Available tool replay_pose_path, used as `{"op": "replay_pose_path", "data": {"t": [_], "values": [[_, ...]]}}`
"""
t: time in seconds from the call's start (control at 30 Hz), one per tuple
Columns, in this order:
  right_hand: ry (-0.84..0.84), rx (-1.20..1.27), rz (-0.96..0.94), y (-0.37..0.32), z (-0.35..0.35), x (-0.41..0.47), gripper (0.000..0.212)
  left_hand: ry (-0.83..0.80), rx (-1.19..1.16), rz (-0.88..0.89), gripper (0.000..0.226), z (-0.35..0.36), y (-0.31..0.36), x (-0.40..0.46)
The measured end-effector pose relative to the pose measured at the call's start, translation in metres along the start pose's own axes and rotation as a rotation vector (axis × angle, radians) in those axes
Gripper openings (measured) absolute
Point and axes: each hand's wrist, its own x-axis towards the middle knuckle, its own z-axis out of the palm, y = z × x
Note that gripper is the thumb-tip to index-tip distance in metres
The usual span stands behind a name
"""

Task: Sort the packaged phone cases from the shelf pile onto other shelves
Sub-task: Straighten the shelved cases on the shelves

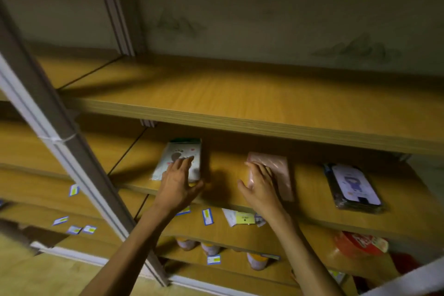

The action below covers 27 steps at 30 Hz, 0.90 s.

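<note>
My left hand (176, 181) lies with fingers apart, flat on the pale case (179, 158); my right hand (260, 182) likewise on the pink case (276, 172), both on the middle shelf (310, 194). These slick, light, stiff packets would likely slide; I'd pinch their near edges.

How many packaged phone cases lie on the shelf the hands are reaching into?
3: a pale case under the left hand, a pink case under the right hand, and a dark-edged case at the right. More may be stacked or hidden.
</note>
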Motion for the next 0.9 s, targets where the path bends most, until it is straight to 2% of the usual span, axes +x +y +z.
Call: {"op": "replay_pose_path", "data": {"t": [0.17,0.23,0.37,0.57,0.77,0.9], "values": [[-0.068,0.003,-0.036,-0.052,0.034,0.017,0.077,0.034,-0.002,-0.001,0.083,-0.024,-0.057,0.006],[-0.117,-0.009,0.009,-0.068,0.052,0.024,0.079,0.019,-0.006,-0.020,0.092,-0.033,-0.075,0.011],[-0.212,0.049,0.171,-0.093,0.081,0.034,0.067,-0.081,-0.101,-0.032,0.107,-0.043,-0.102,0.023],[-0.251,0.144,0.417,-0.120,0.108,0.038,0.084,-0.288,-0.119,-0.059,0.094,-0.036,-0.123,0.042],[-0.249,-0.077,0.482,-0.129,0.116,0.045,0.087,-0.330,-0.077,-0.021,0.083,-0.025,-0.133,0.047],[-0.290,0.171,0.573,-0.133,0.115,0.052,0.096,-0.347,-0.233,-0.091,0.064,-0.022,-0.125,0.052]]}}
